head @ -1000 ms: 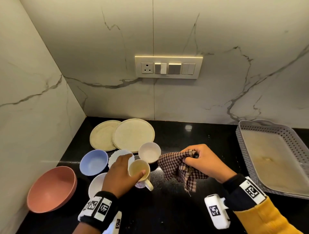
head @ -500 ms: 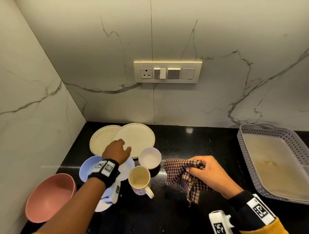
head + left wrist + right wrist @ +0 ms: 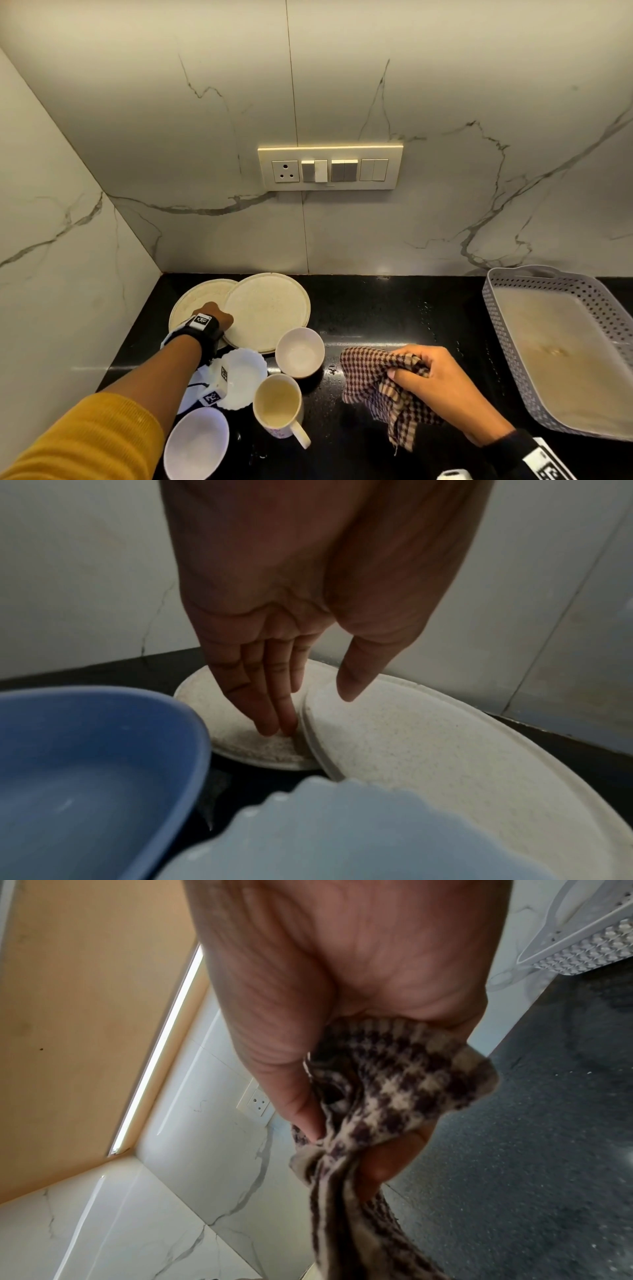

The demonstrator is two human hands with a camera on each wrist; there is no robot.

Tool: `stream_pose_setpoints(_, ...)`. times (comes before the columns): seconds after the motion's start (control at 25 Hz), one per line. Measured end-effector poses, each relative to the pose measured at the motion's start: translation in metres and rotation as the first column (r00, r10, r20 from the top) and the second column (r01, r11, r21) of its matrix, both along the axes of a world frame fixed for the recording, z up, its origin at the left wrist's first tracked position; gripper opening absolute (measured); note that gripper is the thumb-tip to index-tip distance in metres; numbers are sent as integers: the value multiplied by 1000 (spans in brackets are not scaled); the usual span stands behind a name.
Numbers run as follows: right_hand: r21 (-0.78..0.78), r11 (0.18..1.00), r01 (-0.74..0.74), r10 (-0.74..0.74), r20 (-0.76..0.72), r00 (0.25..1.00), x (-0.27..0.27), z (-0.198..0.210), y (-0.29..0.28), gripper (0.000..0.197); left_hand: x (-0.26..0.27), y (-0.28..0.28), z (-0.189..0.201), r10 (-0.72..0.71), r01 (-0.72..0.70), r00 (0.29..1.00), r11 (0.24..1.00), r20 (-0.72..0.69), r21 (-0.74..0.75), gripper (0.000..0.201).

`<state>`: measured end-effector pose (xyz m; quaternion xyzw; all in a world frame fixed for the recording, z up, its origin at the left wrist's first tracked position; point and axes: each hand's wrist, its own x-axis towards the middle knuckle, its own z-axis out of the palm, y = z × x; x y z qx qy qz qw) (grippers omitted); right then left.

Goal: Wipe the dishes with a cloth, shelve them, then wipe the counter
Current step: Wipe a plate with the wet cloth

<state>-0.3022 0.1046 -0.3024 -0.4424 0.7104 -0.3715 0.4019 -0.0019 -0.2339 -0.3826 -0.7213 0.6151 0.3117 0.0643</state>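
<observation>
A checked cloth [image 3: 380,383] is bunched in the right hand [image 3: 442,387], with fingers and thumb curled round it and a loose end hanging down to the black counter [image 3: 394,308], near the middle of its front part. In the right wrist view the cloth [image 3: 394,1085] is seen pinched between the thumb and the fingers [image 3: 394,1167].

Two cream plates are laid in the back left corner of the counter, the right plate [image 3: 270,308] overlapping the edge of the left plate [image 3: 191,301]. The left hand [image 3: 214,313] is stretched over them; its fingers [image 3: 270,704] are straight and close together, their tips touching the left plate [image 3: 240,734] just beside the rim of the right plate [image 3: 428,756], with the thumb held apart above that rim.

Nearer the front edge are set a small white bowl [image 3: 299,351], a cream mug [image 3: 279,406], a scalloped white dish [image 3: 245,377], a blue bowl [image 3: 78,777] and a white bowl [image 3: 197,443]. A grey perforated tray [image 3: 513,318] is placed at the right edge of the counter.
</observation>
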Motion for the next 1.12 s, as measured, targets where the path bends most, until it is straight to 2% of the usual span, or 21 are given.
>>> stream_pose_setpoints(0.12,20,1000,17,-18,18,1000,-4,-4,1,17,6,-18,-20,87,-85,994,996,-72,37,86)
stream_pose_setpoints(0.16,21,999,28,-29,19,999,-5,-4,2,17,11,-26,-31,109,-105,988,994,-112,40,84)
stream_pose_setpoints(0.24,14,999,52,-52,14,999,-7,-4,4,18,14,-26,-32,176,-161,956,983,-234,84,65)
stream_pose_setpoints(0.32,-2,997,77,-77,12,997,-10,-6,6,19,11,-20,-21,328,-292,873,944,-361,151,39)
stream_pose_setpoints(0.4,-16,995,96,-96,14,995,-12,-9,8,19,8,-18,-9,419,-382,799,908,-432,174,32)
stream_pose_setpoints(0.48,-14,993,116,-116,8,993,-14,-12,10,19,3,-13,4,421,-403,775,904,-471,144,43)
stream_pose_setpoints(0.64,-20,989,145,-145,-20,989,-14,-15,15,19,1,2,26,454,-471,679,872,-576,131,47)
stream_pose_setpoints(0.76,-36,979,198,-200,-40,979,-18,-13,27,20,12,15,52,467,-513,593,847,-656,139,44)
stream_pose_setpoints(0.88,-37,968,247,-248,-40,968,-23,-8,41,19,25,44,82,402,-521,510,848,-760,98,38)
stream_pose_setpoints(0.96,-77,958,275,-279,-37,960,-24,-2,46,18,26,69,101,331,-487,469,870,-819,73,36)
stream_pose_setpoints(1.12,-210,920,331,-338,3,941,-23,22,56,15,14,128,118,218,-349,460,936,-861,51,23)
